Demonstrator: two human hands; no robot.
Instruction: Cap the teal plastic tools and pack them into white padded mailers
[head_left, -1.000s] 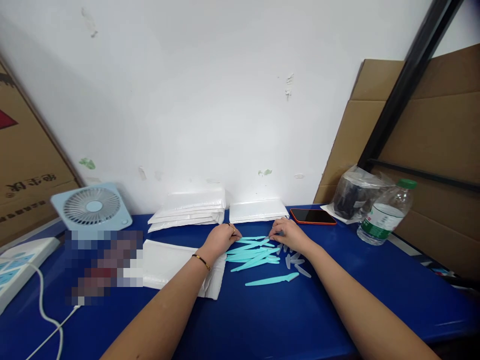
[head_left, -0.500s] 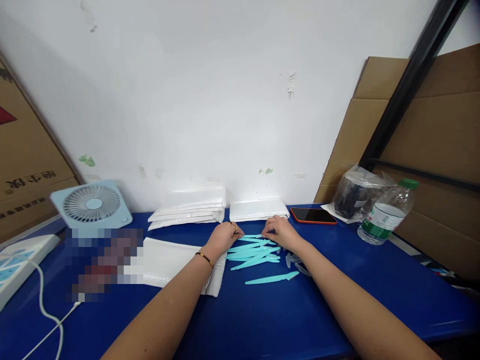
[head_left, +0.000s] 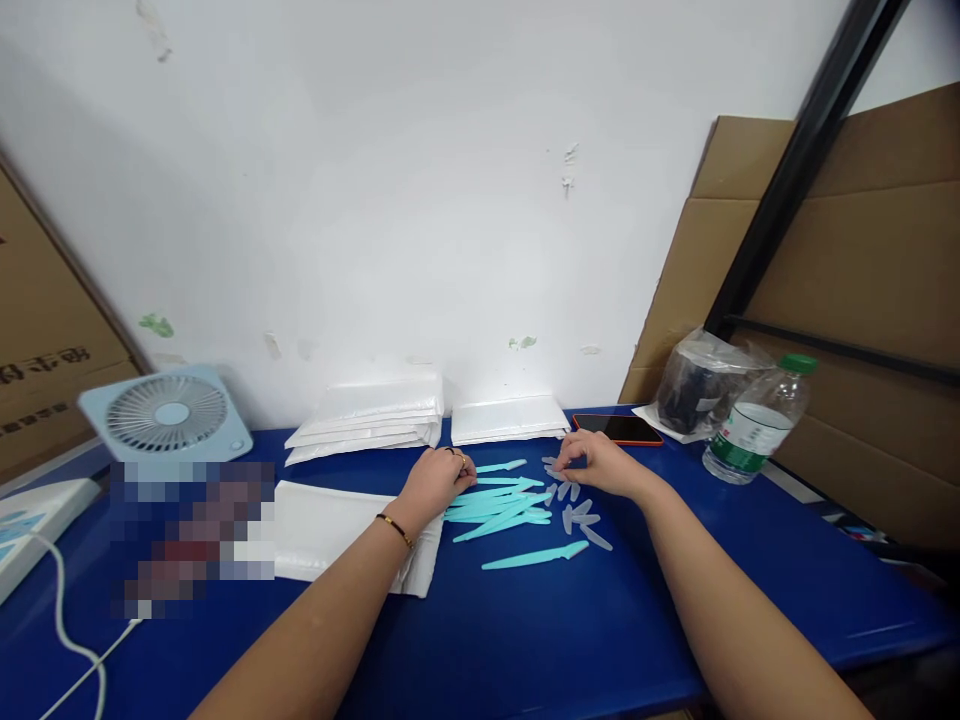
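Note:
My left hand is closed on the handle end of a turquoise eyebrow razor, whose head points right. Below it lies a loose pile of similar turquoise razors. A single razor rests apart, nearer the table's front. Over on the right, my right hand has its fingertips pinched together on a small clear plastic cap, partly hidden by the fingers. Several more clear caps are scattered beneath and in front of that hand.
A white padded mailer lies left of the razors. Stacks of white mailers lean along the wall. A phone, a bottle and a bagged dark item stand right; a fan stands left.
My right hand has moved right, from the razor's head to the clear caps, which show more fully now. My left hand keeps its grip. The view has shifted slightly.

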